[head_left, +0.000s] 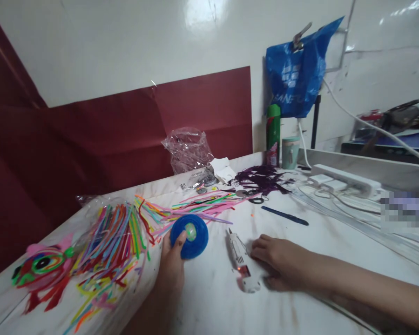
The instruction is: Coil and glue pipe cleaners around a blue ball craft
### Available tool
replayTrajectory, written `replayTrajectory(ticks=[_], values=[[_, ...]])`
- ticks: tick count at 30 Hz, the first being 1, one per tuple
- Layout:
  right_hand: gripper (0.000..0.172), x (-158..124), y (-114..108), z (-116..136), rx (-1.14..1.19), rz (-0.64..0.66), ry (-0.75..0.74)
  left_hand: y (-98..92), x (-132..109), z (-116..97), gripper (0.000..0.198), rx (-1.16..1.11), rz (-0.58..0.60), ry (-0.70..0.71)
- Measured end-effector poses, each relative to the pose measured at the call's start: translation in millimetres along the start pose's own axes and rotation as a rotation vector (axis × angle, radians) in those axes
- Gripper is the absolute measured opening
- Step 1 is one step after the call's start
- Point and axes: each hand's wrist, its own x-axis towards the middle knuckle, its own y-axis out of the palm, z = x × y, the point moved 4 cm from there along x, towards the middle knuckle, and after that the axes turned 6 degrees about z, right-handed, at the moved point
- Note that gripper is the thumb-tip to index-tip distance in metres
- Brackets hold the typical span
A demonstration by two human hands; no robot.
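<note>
Your L hand (172, 263): grip pinches a flat, round blue disc (198, 238) w/ a shiny pale-green centre, thumb on its face. The hard white glue gun (236, 249) lies btwn your hands, R of the disc, nearer your R hand (279, 260); its long axis runs away from you, tip farthest. R grip: fingers loosely curled, palm down; can't tell if anything's under it. Farther L: thin, bright stems (118, 237), prob. fuzzy, and a multicoloured figure (47, 269) on the marble-look worktop (209, 298).
</note>
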Motion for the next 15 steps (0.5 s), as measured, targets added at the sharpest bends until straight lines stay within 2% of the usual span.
replayTrajectory(ticks=[3,6,8,12,15], values=[[0.028,7,2,-2,-0.051,0.056,0.079,-5.9,1,1,0.048,-0.012,-0.031,0.017],[0.02,10,1,-3,-0.04,-0.028,0.082,-7.6,1,0,0.05,0.003,-0.053,0.042],[0.017,10,-5,-4,0.021,-0.137,0.096,-6.1,1,0,0.052,-0.004,-0.045,0.055],[0.012,11,-28,-2,0.344,-0.377,0.126,-2.9,3,6,0.058,-0.017,-0.002,0.06],[0.016,17,-43,12,0.621,-0.448,-0.004,-3.8,6,12,0.064,-0.033,0.026,0.076]])
